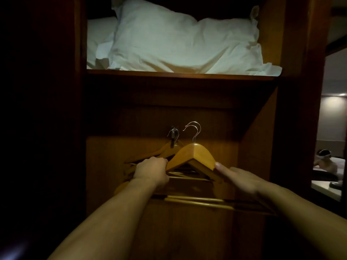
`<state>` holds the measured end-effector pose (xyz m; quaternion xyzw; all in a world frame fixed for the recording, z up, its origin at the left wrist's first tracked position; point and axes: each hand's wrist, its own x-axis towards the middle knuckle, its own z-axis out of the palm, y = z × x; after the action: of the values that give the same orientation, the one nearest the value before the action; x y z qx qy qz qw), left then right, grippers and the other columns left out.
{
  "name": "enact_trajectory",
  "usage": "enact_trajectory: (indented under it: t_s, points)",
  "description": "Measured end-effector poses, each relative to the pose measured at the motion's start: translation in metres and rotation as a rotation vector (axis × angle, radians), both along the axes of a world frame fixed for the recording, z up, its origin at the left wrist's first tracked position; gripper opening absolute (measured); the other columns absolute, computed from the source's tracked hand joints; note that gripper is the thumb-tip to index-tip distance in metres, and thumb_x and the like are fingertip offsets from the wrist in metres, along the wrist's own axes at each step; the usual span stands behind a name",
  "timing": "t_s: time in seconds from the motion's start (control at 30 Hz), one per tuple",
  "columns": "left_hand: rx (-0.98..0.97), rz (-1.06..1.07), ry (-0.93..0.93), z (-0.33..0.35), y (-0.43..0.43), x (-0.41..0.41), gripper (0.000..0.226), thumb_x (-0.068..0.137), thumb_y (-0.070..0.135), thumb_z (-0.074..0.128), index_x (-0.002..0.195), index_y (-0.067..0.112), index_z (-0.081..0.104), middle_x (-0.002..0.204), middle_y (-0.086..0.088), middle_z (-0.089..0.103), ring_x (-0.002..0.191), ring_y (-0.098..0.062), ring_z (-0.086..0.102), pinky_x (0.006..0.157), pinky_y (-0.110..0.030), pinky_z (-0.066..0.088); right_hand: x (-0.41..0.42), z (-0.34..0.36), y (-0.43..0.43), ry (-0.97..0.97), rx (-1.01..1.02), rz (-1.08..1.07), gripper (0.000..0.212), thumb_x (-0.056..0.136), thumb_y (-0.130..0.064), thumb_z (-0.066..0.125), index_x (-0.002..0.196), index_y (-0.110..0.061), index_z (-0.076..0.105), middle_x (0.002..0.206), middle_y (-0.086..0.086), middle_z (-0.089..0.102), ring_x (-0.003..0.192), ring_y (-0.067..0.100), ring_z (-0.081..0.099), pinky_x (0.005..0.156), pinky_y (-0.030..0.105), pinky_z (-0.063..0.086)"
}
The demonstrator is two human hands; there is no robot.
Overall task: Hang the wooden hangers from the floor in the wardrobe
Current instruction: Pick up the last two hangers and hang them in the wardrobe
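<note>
The person's left hand (150,171) is curled round the left arm of the wooden hangers (193,154), and the right hand (242,181) props their right end with straight fingers. Their hooks (194,128) stand free, just right of the dark rail (173,135), where the hung hangers (167,150) sit. The move calls for lifting slightly, shifting left with both hooks level, then lowering.

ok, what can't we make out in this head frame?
Head view:
Floor and any hangers left there: below the bottom edge.
Rail fitting: small, shadowed.
Number of held hangers: they overlap.
Right hand grip: fingers hidden behind the hangers.
Wardrobe left side: too dark.
</note>
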<state>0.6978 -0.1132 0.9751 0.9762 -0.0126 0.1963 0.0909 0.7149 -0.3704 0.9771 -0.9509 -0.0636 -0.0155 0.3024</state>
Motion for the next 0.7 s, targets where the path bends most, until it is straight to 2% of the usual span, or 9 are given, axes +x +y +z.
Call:
enact_trajectory:
  t_s: [0.07,0.13,0.17,0.23,0.33,0.43,0.53,0.63,0.7]
  points:
    - [-0.013,0.009,0.0,0.001,0.004,0.011,0.028,0.092,0.021,0.061,0.12,0.026,0.061,0.101,0.002,0.066,0.092,-0.019,0.067,0.087,-0.039,0.057,0.013,0.0,-0.001,0.05,0.145,0.045,0.077,0.085,-0.077,0.017,0.125,-0.025,0.058,0.126,0.004,0.053,0.124,0.026,0.049,0.104,0.043,0.036]
    - [-0.027,0.017,-0.002,0.003,0.008,0.022,0.027,0.092,0.021,0.06,0.119,0.026,0.062,0.098,0.003,0.066,0.09,-0.018,0.067,0.086,-0.038,0.058,0.03,-0.001,0.001,0.071,0.187,0.05,0.058,0.097,-0.065,0.018,0.107,-0.029,0.062,0.124,0.006,0.056,0.118,0.024,0.051,0.109,0.045,0.036]
    - [-0.026,0.018,0.0,0.004,0.011,0.028,0.027,0.093,0.022,0.059,0.119,0.026,0.062,0.098,0.003,0.066,0.09,-0.018,0.066,0.086,-0.038,0.058,0.039,-0.001,0.003,0.083,0.198,0.039,0.054,0.101,-0.059,0.021,0.104,-0.026,0.064,0.124,0.009,0.059,0.116,0.026,0.054,0.11,0.045,0.037]
    - [-0.01,0.019,0.011,0.003,0.017,0.041,0.026,0.094,0.024,0.058,0.119,0.026,0.062,0.099,0.003,0.065,0.091,-0.018,0.065,0.086,-0.038,0.057,0.055,-0.001,0.009,0.105,0.179,0.016,0.054,0.104,-0.052,0.026,0.113,-0.015,0.065,0.125,0.016,0.061,0.116,0.03,0.057,0.108,0.045,0.041]
    - [-0.003,0.003,0.025,-0.001,0.026,0.062,0.03,0.094,0.026,0.058,0.124,0.027,0.061,0.102,0.003,0.065,0.094,-0.018,0.065,0.086,-0.038,0.056,0.071,0.0,0.019,0.086,0.071,-0.006,0.057,0.104,-0.052,0.023,0.118,-0.013,0.063,0.119,0.013,0.063,0.111,0.028,0.059,0.099,0.041,0.045]
    - [-0.007,-0.043,0.007,-0.002,0.034,0.084,0.05,0.094,0.025,0.057,0.14,0.039,0.047,0.11,0.004,0.066,0.096,-0.018,0.065,0.084,-0.036,0.056,0.094,0.0,0.025,0.057,0.008,-0.04,0.056,0.105,-0.051,0.019,0.112,-0.014,0.061,0.11,0.006,0.061,0.1,0.019,0.057,0.092,0.034,0.043]
    - [0.002,-0.081,-0.027,-0.002,0.043,0.103,0.058,0.095,0.027,0.057,0.146,0.044,0.037,0.117,0.004,0.064,0.101,-0.018,0.064,0.085,-0.035,0.055,0.117,-0.001,0.029,0.053,0.0,-0.062,0.06,0.105,-0.05,0.018,0.111,-0.013,0.065,0.106,0.006,0.065,0.099,0.02,0.061,0.093,0.035,0.044]
    - [-0.002,-0.087,-0.017,-0.004,0.052,0.12,0.06,0.094,0.028,0.058,0.146,0.047,0.035,0.122,0.005,0.062,0.104,-0.019,0.062,0.086,-0.036,0.055,0.133,-0.006,0.037,0.051,0.009,-0.091,0.057,0.105,-0.051,0.02,0.1,-0.015,0.064,0.094,0.004,0.063,0.086,0.016,0.06,0.085,0.033,0.045]
    - [-0.003,-0.085,-0.01,-0.008,0.058,0.13,0.059,0.093,0.028,0.058,0.144,0.049,0.038,0.119,0.005,0.063,0.101,-0.019,0.063,0.084,-0.036,0.056,0.141,-0.01,0.043,0.06,0.022,-0.087,0.057,0.105,-0.051,0.021,0.104,-0.013,0.064,0.093,0.005,0.063,0.084,0.017,0.06,0.081,0.032,0.046]
